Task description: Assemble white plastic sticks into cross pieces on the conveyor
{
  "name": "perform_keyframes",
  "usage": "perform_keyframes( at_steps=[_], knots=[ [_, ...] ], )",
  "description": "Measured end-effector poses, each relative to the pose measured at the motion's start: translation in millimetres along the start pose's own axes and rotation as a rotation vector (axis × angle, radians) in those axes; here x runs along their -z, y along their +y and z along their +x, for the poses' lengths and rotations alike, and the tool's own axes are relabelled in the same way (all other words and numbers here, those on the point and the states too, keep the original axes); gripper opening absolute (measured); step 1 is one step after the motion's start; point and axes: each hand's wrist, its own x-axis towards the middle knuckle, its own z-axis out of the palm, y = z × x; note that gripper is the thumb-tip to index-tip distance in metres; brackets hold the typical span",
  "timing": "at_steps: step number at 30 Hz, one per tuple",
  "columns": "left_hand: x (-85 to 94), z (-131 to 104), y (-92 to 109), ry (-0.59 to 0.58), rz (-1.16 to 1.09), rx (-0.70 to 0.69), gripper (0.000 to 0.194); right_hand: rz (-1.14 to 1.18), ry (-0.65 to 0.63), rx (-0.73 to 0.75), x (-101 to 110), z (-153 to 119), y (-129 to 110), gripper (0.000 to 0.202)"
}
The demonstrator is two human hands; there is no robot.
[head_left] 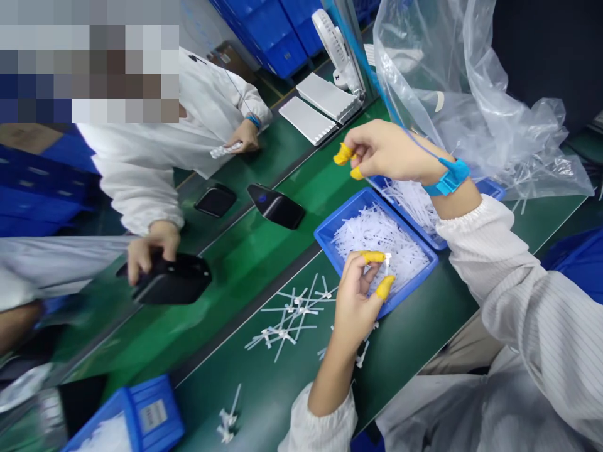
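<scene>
My left hand (358, 295), with yellow finger cots on thumb and index finger, pinches a small white plastic piece (387, 258) over a blue bin (324, 235). Many thin white plastic strips (360, 229) fill that bin. Farther up, my right hand (384, 149) is raised beyond the bins, its cot-covered fingertips drawn close together. Whatever is between them, if anything, is too small to make out. A blue wrist strap (447, 178) circles my right wrist. Left of my left hand, several strips with small white pieces on them (294, 307) lie crossed on the green table.
A second bin of strips (414, 204) stands beside the first, near a clear plastic bag (424, 81). Across the green belt (226, 251), a co-worker's hand (155, 248) touches a black object (174, 279). Another black device (276, 206) lies on the belt. White trays (308, 119) and a fan (332, 47) stand behind.
</scene>
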Motion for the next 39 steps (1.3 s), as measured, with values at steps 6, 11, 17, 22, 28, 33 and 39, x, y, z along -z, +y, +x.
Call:
perform_keyframes(
  at_steps=[6,11,17,22,28,33,39],
  knots=[
    [-4.6,4,-4,0.310,-0.207,0.085,0.030,0.463,-0.215,0.221,-36,-7,-42,0.027],
    [-3.3,8,-5,0.392,-0.295,0.110,0.032,0.471,-0.352,0.293,-55,-9,-53,0.025],
    [-1.7,9,-4,0.366,-0.362,0.140,0.034,0.460,-0.338,0.275,-63,-12,-59,0.023],
    [2.5,11,-6,0.310,-0.420,0.127,0.033,0.512,-0.343,0.250,-61,-12,-59,0.019],
    [2.9,11,-5,0.293,-0.417,0.128,0.033,0.537,-0.283,0.156,-53,-12,-59,0.017],
    [2.3,10,-4,0.319,-0.426,0.155,0.039,0.559,-0.338,0.171,-60,-12,-57,0.016],
    [-0.3,13,-1,0.428,-0.448,0.131,0.042,0.413,-0.447,0.310,-58,-11,-51,0.004]
  ],
)
